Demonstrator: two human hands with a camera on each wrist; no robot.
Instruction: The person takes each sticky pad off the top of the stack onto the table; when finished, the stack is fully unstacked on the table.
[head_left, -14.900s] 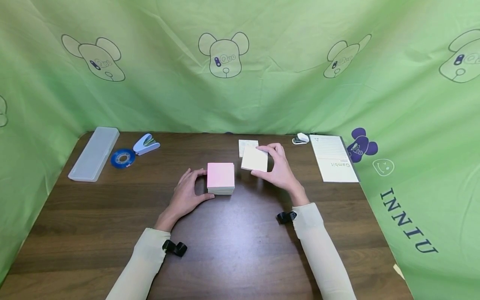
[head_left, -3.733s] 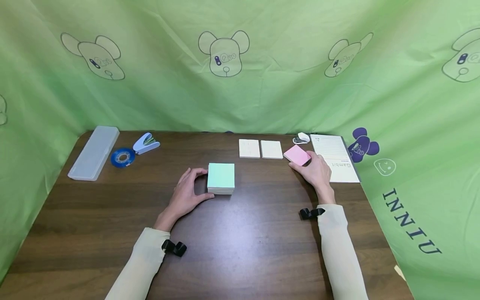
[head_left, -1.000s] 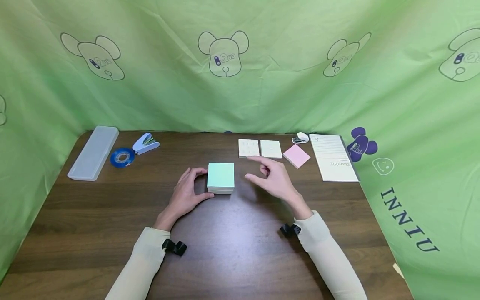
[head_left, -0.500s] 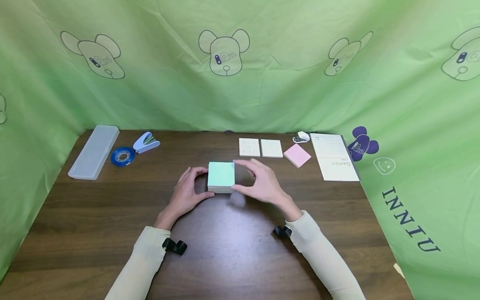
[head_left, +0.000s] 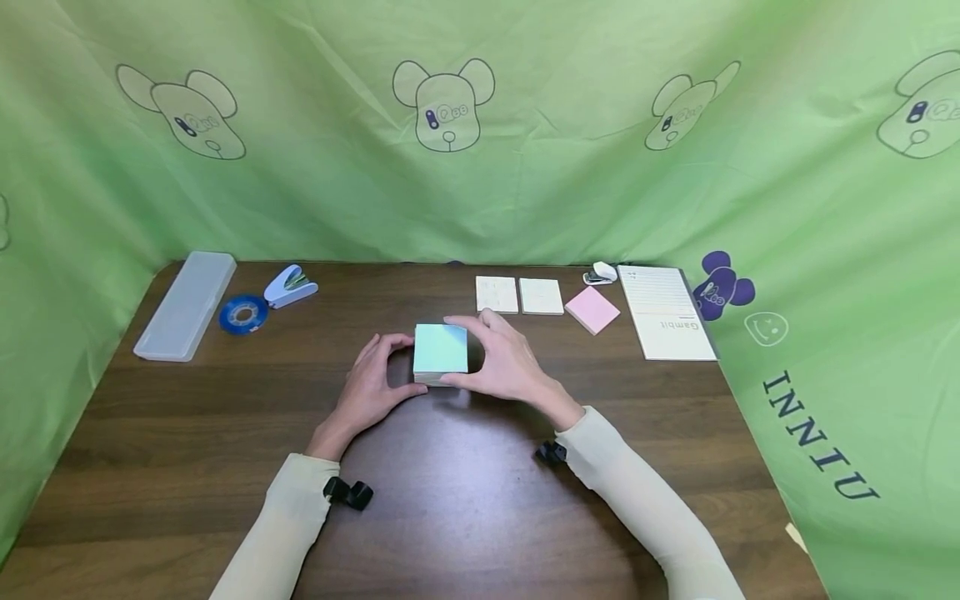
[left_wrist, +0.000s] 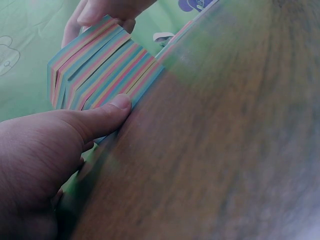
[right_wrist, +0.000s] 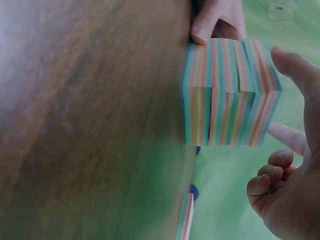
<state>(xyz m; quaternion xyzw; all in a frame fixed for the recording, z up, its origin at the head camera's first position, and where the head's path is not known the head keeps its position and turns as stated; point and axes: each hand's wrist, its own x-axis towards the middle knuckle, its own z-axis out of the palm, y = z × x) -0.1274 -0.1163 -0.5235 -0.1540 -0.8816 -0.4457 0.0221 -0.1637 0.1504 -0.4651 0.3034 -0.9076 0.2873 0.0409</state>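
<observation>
1 stack of square paper pads [head_left: 440, 350], mint green on top, sides striped in pink, yellow and blue-green, some layers out of line. Location: we find it on the brown wooden table [head_left: 465, 533], between 2 hands.

1 left hand [head_left: 367, 396], grasping the stack's left side, thumb pressed to the near face and index finger at the far corner.

1 right hand [head_left: 510, 358], at the stack's upper right; thumb and index finger spread apart around the top, 3 other fingers bent. We see it clasping nothing; whether a fingertip touches the paper we cannot tell.

Behind, to the right, we list 2 white pads [head_left: 541, 297] side by side; 1 pink pad [head_left: 592, 309], set askew; 1 small white stapler [head_left: 600, 273]; 1 lined notepad [head_left: 667, 317] marked "Gambit".

Far left, we record 1 translucent case [head_left: 186, 307], 1 blue tape roll [head_left: 259, 317] and 1 pale blue hinged tool [head_left: 283, 292].

Backdrop: 1 green cloth [head_left: 450, 208] with bear-head prints.
</observation>
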